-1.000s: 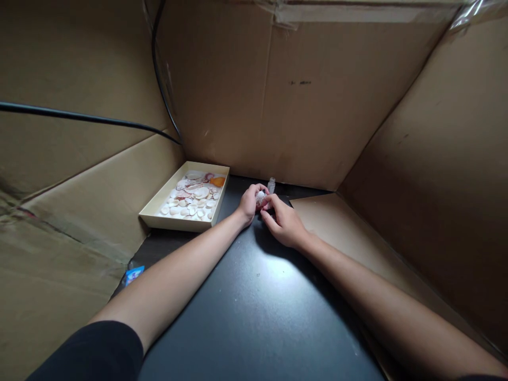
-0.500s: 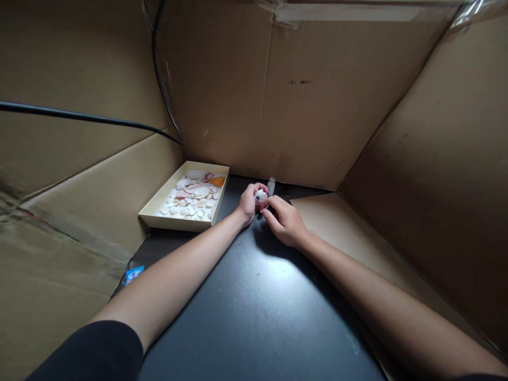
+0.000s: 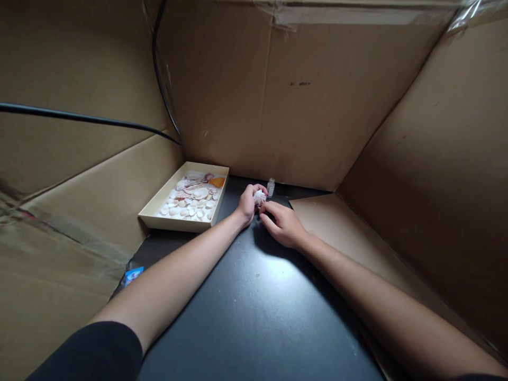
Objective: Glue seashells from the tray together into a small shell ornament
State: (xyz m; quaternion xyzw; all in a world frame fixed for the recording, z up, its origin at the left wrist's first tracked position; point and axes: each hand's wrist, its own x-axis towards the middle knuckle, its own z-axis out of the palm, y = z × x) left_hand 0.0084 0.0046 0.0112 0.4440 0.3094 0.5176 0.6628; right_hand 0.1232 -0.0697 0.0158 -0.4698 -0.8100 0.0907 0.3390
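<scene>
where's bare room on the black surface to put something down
The widest bare patch of the black tabletop lies near the camera, between the two forearms. It is crowded at the back: left hand holding a shell, right hand, small bottle, shell tray.

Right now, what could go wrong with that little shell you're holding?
The small white shell sits only at the fingertips of the left hand, so it might slip and drop onto the black table. The little clear bottle stands just behind both hands; the right hand could bump it over. The tray of shells sits close to the left arm, so a nudge might shift it.
</scene>
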